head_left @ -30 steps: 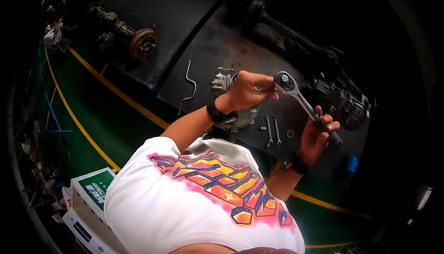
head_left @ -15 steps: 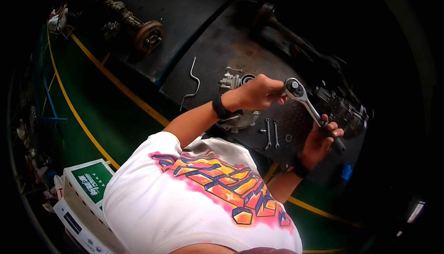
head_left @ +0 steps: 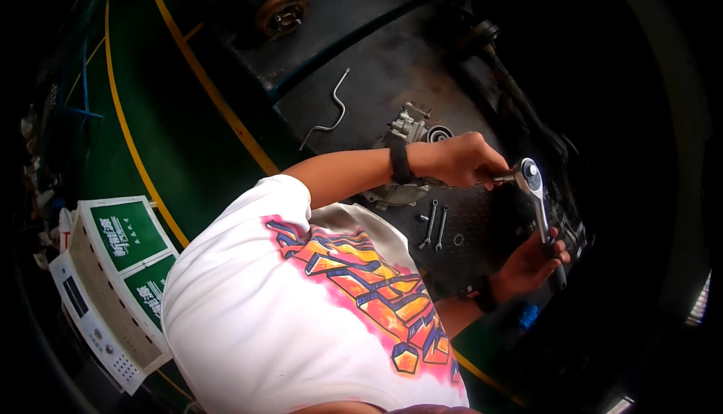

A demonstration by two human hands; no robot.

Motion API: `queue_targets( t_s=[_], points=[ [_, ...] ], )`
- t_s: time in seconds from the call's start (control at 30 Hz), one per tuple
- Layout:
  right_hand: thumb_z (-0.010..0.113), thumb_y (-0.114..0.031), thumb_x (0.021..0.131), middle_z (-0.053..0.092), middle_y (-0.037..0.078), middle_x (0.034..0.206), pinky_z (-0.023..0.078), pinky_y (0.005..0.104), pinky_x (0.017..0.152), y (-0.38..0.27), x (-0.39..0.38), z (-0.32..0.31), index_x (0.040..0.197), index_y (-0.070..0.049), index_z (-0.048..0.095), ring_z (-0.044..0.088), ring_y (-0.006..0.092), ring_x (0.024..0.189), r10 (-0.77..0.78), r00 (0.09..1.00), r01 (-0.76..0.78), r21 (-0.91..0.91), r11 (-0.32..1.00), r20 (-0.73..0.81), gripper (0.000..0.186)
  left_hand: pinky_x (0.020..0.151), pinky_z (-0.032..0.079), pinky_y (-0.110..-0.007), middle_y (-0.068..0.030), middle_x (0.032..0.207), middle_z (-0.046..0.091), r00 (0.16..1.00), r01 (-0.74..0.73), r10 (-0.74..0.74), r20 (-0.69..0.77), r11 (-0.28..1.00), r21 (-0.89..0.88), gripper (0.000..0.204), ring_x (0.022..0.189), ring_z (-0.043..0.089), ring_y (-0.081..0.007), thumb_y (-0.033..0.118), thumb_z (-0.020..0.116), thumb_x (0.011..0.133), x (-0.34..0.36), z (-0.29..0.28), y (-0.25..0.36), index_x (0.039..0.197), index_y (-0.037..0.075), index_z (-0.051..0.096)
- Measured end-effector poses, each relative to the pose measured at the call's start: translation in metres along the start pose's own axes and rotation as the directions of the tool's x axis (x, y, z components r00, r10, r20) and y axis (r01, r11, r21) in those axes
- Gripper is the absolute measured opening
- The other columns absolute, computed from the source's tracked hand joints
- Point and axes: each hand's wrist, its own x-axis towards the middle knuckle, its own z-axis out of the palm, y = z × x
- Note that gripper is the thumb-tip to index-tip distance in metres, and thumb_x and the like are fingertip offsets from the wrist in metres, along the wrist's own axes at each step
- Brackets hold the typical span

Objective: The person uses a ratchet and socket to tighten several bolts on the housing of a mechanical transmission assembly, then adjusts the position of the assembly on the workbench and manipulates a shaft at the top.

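A ratchet wrench (head_left: 539,207) is held up between my hands, its round head at the far end and its dark handle toward me. My right hand (head_left: 527,265) is closed loosely round the handle. With its fingers pinched, my left hand (head_left: 468,159) grips a small metal socket (head_left: 503,178) at the ratchet's head; the fingers partly hide it. Beneath my left forearm sits a grey metal housing (head_left: 407,125) with a round bearing (head_left: 439,136), partly covered by the arm.
On the dark bench (head_left: 392,60) lie a bent speed brace (head_left: 337,103), two combination wrenches (head_left: 441,227) and a small ring (head_left: 459,240). A rusty hub (head_left: 282,12) stands at the far left, a long dark shaft (head_left: 508,86) at the right. A white cabinet (head_left: 113,316) stands left of me.
The view has shifted, so the bench items appear displaced. Both hands and the ratchet appear farther right and lower. The ratchet's handle now points more straight toward me.
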Motion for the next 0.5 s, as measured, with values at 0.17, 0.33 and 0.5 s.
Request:
queue_targets(
  t_s=[0.17,0.33,0.5],
  points=[
    [0.066,-0.011,0.112,0.075,0.007,0.131,0.044,0.0553,0.132,-0.007,0.006,0.01,0.131,-0.012,0.067,0.063,0.0333,0.143,0.021,1.0,-0.021,-0.052,0.998,-0.013,0.019,0.076,0.063,-0.04,-0.0159,0.095,0.081,0.978,0.016,0.029,-0.208,0.977,0.214,0.036,0.087,0.08,-0.035,0.0,0.081,0.086,-0.011,0.012,0.01,0.122,0.004,0.079],
    [0.067,-0.016,0.113,0.072,0.007,0.13,0.046,0.0548,0.131,-0.016,-0.006,0.008,0.129,-0.01,0.064,0.063,0.0355,0.142,-0.012,0.998,0.009,-0.062,0.998,-0.055,0.017,0.072,0.064,-0.042,-0.0139,0.095,0.08,0.967,-0.051,0.147,-0.208,0.912,0.406,0.045,0.086,0.08,-0.0352,0.009,0.084,0.085,-0.012,0.028,0.008,0.129,0.008,0.076],
    [0.074,-0.016,0.108,0.068,0.006,0.124,0.048,0.0509,0.131,0.005,0.013,0.015,0.127,-0.009,0.061,0.069,0.0297,0.132,0.013,0.995,-0.007,0.058,0.998,-0.097,0.024,0.071,0.064,-0.04,-0.0132,0.092,0.08,0.94,-0.037,0.184,-0.286,0.891,0.453,0.039,0.084,0.08,-0.0337,0.012,0.087,0.083,-0.03,0.016,0.03,0.121,0.008,0.076]
  ],
)
